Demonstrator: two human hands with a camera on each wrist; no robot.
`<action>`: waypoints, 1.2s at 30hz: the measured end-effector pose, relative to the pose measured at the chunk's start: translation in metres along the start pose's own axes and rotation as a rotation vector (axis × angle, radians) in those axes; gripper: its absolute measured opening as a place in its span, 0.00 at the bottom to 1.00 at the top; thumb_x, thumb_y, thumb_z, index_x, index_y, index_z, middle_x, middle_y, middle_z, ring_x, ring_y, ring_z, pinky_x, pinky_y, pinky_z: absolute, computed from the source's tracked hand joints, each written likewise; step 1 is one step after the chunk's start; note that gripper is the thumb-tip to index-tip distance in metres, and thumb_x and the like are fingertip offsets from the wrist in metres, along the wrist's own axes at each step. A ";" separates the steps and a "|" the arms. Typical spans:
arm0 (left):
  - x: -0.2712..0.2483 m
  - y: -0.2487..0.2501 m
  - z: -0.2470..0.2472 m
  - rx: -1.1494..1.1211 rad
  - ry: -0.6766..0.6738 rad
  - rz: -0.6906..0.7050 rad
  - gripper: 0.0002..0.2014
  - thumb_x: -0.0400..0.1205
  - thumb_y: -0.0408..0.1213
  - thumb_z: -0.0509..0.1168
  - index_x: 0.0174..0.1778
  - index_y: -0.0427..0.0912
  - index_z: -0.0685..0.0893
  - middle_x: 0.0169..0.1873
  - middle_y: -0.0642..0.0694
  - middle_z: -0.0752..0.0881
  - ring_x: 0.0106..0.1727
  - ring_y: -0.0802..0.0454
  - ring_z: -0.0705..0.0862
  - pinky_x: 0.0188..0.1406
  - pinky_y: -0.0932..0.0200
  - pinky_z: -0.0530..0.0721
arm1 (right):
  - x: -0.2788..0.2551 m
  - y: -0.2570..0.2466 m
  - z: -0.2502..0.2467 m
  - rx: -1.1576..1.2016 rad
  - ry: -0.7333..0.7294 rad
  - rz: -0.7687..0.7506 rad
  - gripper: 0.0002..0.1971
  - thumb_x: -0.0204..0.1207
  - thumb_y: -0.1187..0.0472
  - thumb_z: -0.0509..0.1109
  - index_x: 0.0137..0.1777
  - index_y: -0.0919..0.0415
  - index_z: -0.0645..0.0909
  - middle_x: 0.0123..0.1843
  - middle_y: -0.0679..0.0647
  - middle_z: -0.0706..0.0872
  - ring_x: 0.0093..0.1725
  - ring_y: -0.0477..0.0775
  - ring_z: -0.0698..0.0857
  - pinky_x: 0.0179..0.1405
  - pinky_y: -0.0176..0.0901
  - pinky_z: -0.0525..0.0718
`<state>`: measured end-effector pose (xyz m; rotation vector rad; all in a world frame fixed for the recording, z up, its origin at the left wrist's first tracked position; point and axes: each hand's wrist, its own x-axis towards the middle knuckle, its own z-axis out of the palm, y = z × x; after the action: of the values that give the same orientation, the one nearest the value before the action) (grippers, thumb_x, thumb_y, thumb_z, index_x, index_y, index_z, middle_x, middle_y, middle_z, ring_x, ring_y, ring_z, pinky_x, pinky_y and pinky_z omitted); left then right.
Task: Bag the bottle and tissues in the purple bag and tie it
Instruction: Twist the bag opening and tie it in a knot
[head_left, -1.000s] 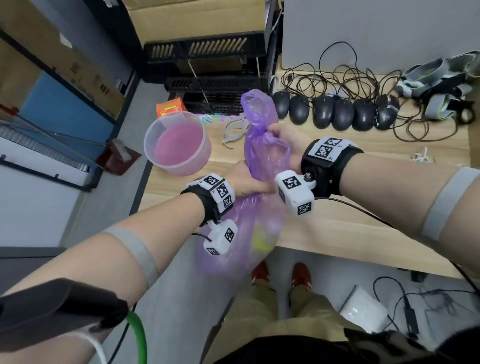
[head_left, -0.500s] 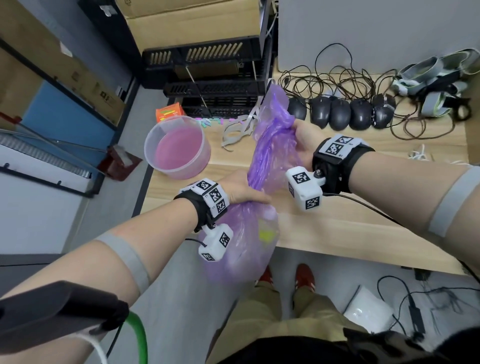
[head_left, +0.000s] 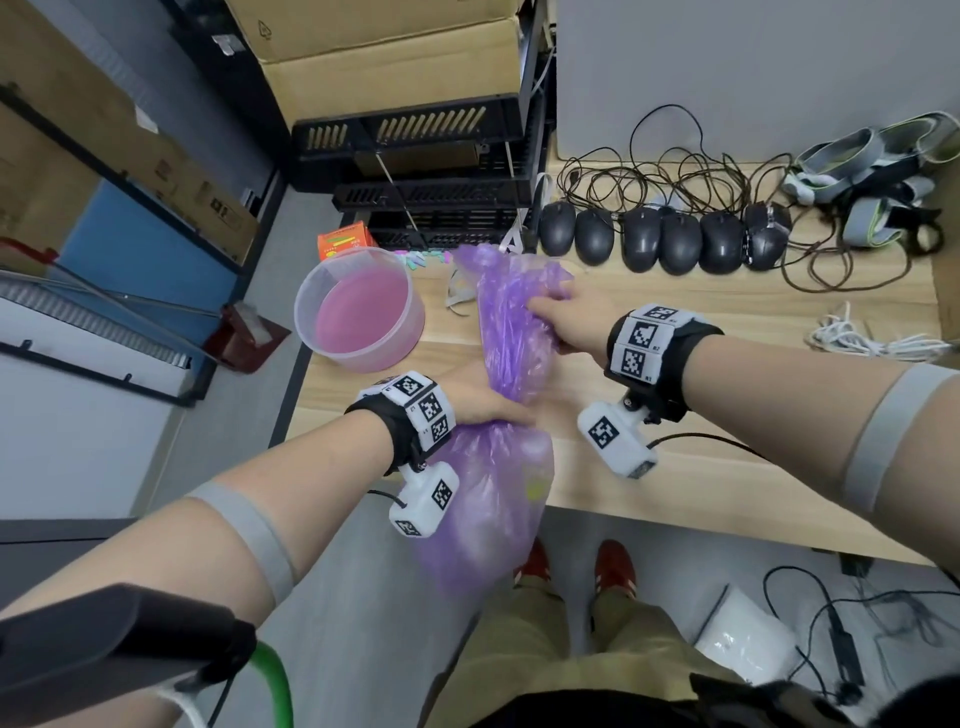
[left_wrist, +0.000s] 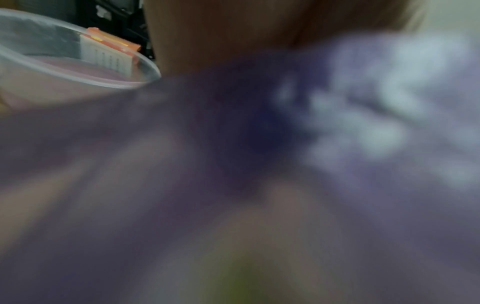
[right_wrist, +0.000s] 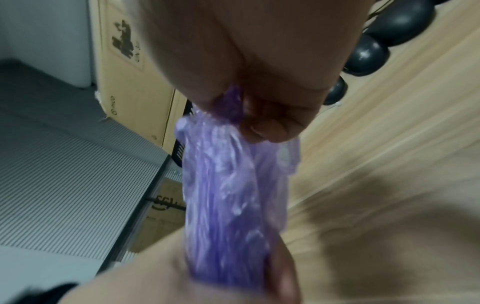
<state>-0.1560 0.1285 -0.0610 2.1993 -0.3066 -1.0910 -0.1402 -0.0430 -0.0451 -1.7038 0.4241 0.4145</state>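
The purple bag (head_left: 483, 499) hangs over the table's front edge, full at the bottom, with a yellow-green patch (head_left: 535, 488) showing through the plastic. Its top is gathered into a twisted neck (head_left: 511, 332). My left hand (head_left: 480, 402) grips the neck low down, just above the bulge. My right hand (head_left: 563, 319) grips the neck higher up, near the loose mouth; the right wrist view shows its thumb and fingers pinching the purple plastic (right_wrist: 228, 185). The left wrist view is a blur of purple bag (left_wrist: 233, 164). Bottle and tissues cannot be made out separately.
A clear plastic tub (head_left: 358, 309) with a pink bottom stands at the table's (head_left: 727, 483) left corner, an orange box (head_left: 347, 244) behind it. Several black mice (head_left: 670, 241) and tangled cables line the back. Black crates and cardboard boxes stand beyond.
The neck of the bag has been drawn out longer and twisted tighter. My right hand has moved up and to the right along it; my left hand stays gripping below.
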 end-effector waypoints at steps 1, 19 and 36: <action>-0.002 0.000 0.002 0.058 -0.038 -0.022 0.17 0.66 0.44 0.79 0.48 0.45 0.88 0.43 0.48 0.90 0.46 0.53 0.87 0.55 0.54 0.86 | 0.004 -0.001 -0.001 0.067 0.026 0.012 0.06 0.78 0.61 0.65 0.40 0.60 0.77 0.29 0.57 0.75 0.26 0.53 0.72 0.26 0.39 0.72; -0.021 0.032 -0.002 0.325 -0.114 0.015 0.17 0.74 0.50 0.69 0.31 0.38 0.85 0.28 0.45 0.88 0.33 0.63 0.83 0.47 0.65 0.81 | -0.012 0.017 0.000 -1.069 -0.337 -0.909 0.50 0.52 0.56 0.69 0.82 0.48 0.63 0.86 0.65 0.52 0.85 0.66 0.50 0.81 0.66 0.58; -0.029 0.030 -0.032 0.498 0.141 -0.263 0.12 0.83 0.41 0.51 0.41 0.44 0.78 0.44 0.40 0.83 0.48 0.44 0.74 0.55 0.47 0.74 | -0.015 0.010 0.010 -0.625 -0.365 -0.282 0.05 0.69 0.62 0.73 0.40 0.56 0.79 0.30 0.49 0.81 0.30 0.49 0.82 0.24 0.36 0.74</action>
<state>-0.1470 0.1341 -0.0094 2.8096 -0.2510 -1.0721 -0.1581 -0.0343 -0.0478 -2.1894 -0.2431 0.6809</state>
